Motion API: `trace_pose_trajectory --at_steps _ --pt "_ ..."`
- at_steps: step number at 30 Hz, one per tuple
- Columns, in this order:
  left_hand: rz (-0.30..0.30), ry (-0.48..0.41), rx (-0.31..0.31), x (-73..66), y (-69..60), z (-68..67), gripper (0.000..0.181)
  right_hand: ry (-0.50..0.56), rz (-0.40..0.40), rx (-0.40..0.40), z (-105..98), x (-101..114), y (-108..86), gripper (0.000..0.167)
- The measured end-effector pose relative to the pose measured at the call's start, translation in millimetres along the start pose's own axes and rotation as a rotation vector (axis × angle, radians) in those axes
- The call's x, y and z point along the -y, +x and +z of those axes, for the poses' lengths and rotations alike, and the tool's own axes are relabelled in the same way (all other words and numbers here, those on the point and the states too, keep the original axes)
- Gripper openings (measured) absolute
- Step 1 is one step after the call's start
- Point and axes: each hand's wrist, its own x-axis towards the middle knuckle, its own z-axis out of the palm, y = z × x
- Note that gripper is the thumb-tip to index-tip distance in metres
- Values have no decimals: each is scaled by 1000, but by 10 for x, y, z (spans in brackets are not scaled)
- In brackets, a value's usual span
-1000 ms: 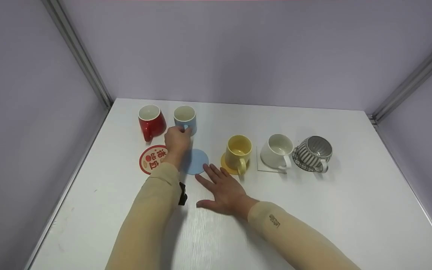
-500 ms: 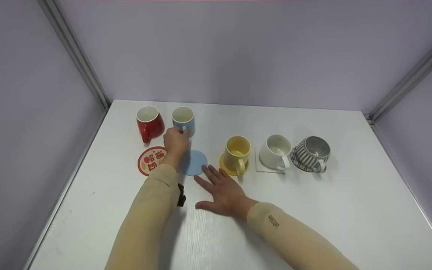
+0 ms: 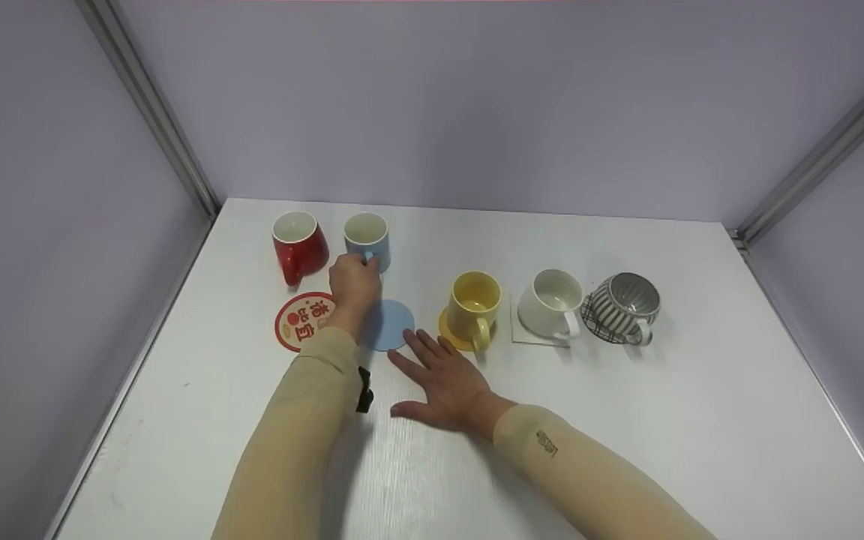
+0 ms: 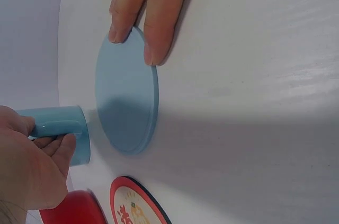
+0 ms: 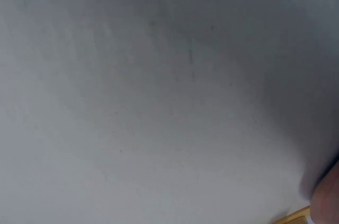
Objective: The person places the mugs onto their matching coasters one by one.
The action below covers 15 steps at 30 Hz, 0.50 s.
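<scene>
At the back left of the table stands a light blue mug (image 3: 367,234). My left hand (image 3: 355,285) grips its handle (image 4: 57,128), with the fingers curled through it in the left wrist view. In front of the mug lies a round blue coaster (image 3: 390,327). My right hand (image 3: 447,386) lies spread flat on the table, and its fingertips (image 4: 153,49) touch the coaster's edge. Left of the blue mug is a red mug (image 3: 301,251) with a white inside. A round red-and-white coaster (image 3: 301,322) lies in front of it, partly hidden by my left arm.
To the right, a yellow mug (image 3: 475,307) stands on a yellow coaster (image 3: 448,330). Beyond it are a white mug (image 3: 550,304) on a square white coaster (image 3: 541,341) and a striped grey mug (image 3: 627,304) on a checked coaster (image 3: 593,322). Walls border the white table (image 3: 664,435).
</scene>
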Motion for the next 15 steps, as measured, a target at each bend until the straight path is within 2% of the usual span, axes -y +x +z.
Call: trace_pose_trajectory --at_steps 3,11,15 --pt "20 18 -16 3 15 -3 30 -6 -3 0 5 -6 8 89" --pt "-31 -31 7 60 24 -31 27 -1 -2 12 22 11 25 91" --pt "-26 -30 7 64 10 -50 27 1 -5 12 15 3 25 91"
